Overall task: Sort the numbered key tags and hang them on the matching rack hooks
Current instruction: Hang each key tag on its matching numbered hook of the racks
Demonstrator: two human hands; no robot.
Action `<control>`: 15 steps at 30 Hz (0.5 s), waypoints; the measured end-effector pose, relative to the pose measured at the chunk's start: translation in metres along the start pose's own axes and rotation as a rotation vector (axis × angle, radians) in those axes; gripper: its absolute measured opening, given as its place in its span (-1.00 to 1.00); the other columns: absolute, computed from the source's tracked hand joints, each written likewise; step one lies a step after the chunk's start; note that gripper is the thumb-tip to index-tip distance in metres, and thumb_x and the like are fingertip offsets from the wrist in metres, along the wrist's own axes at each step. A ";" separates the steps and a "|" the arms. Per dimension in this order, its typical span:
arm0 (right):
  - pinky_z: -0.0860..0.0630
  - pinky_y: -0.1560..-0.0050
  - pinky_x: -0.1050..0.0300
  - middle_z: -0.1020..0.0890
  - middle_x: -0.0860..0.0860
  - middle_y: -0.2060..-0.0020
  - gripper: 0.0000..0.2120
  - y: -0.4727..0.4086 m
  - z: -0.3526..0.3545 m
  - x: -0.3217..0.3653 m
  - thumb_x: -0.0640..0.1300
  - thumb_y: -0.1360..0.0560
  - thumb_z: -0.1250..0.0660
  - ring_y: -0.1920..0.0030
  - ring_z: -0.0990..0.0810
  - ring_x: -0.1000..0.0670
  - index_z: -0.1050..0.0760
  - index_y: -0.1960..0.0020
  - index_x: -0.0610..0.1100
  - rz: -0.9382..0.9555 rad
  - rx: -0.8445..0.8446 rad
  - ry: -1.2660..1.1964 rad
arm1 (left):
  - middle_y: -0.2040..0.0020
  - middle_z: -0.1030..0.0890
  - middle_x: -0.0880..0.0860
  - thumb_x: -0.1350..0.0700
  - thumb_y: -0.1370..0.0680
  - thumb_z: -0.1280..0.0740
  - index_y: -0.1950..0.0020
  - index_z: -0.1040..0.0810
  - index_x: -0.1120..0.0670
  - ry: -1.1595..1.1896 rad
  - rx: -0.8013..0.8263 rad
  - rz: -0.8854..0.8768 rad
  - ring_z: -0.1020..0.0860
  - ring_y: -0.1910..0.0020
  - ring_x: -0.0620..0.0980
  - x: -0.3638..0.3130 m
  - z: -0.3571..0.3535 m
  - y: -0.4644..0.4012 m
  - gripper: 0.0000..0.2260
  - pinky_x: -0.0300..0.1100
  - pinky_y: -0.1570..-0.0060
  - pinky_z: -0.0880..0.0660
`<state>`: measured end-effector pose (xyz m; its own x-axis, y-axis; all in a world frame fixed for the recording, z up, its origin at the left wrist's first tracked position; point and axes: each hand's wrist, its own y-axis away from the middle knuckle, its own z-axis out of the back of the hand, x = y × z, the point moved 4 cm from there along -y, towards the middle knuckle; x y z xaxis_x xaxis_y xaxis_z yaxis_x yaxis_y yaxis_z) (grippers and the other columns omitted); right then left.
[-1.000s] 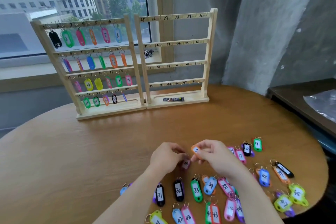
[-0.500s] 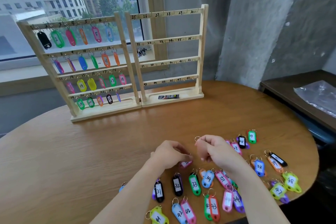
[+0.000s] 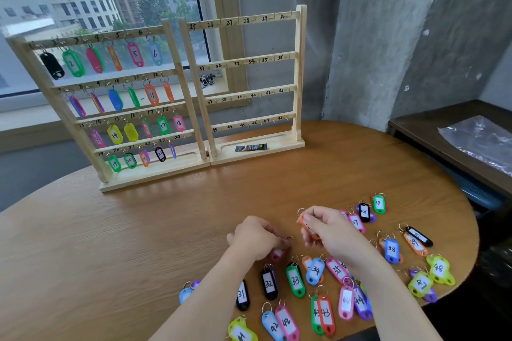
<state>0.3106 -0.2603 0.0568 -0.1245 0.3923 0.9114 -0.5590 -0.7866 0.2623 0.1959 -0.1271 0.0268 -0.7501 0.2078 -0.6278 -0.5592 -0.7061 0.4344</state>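
Two wooden racks stand at the table's far side. The left rack [image 3: 177, 69] carries coloured tags on hooks 1 to 23; the right rack [image 3: 300, 63], numbered 25 to 48, has bare hooks. Several numbered tags lie on the near right of the table, such as green 33 [image 3: 296, 279] and blue 38 [image 3: 391, 250]. My right hand [image 3: 329, 230] pinches an orange tag [image 3: 306, 225] by its ring, lifted off the table. My left hand [image 3: 256, 238] grips a dark pink tag [image 3: 278, 253] by its ring, low over the table.
The round wooden table [image 3: 138, 243] ends close on the right. A small dark packet [image 3: 250, 147] lies in the right rack's base. A dark side table [image 3: 443, 144] with a plastic bag [image 3: 482, 141] stands to the right. A window is behind the racks.
My right hand raised the orange tag so its ring points up. My left hand stayed on the pink tag. My head moved nearer and turned slightly.
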 end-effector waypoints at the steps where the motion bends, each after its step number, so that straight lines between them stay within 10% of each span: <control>1: -0.46 0.18 0.15 -0.64 0.03 0.35 -0.74 0.000 -0.001 0.001 -0.16 -0.72 -0.13 0.30 -0.59 0.06 -0.57 0.00 -0.16 -0.002 -0.001 0.004 | 0.30 -0.71 -0.08 -0.19 -0.29 -0.56 0.20 -0.68 -0.07 0.058 0.028 -0.019 -0.64 0.00 0.01 0.001 0.000 0.001 -0.75 0.03 -0.24 -0.38; 6: -0.44 0.31 0.33 -0.68 -0.03 0.32 -0.71 -0.003 -0.010 0.016 -0.18 -0.71 -0.14 0.31 -0.59 0.05 -0.63 -0.02 -0.19 -0.023 0.002 -0.031 | 0.32 -0.68 0.05 0.09 -0.45 -0.56 0.17 -0.60 0.09 0.334 0.055 -0.084 -0.58 0.36 -0.05 0.008 0.017 0.005 -0.83 -0.29 0.26 -0.51; 15: -0.41 0.23 0.16 -0.74 -0.08 0.23 -0.55 -0.016 -0.040 0.045 0.00 -0.73 -0.10 0.26 -0.60 0.00 -0.66 -0.01 -0.23 -0.015 0.083 -0.187 | 0.29 -0.65 0.08 0.22 -0.56 -0.43 0.04 -0.60 0.21 0.561 0.074 -0.173 -0.55 0.43 -0.15 0.003 0.067 0.017 -0.93 -0.44 0.48 -0.36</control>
<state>0.2810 -0.2112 0.0806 0.0417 0.3152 0.9481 -0.4889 -0.8211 0.2945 0.1603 -0.0928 0.0753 -0.3560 -0.0885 -0.9303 -0.6951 -0.6403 0.3269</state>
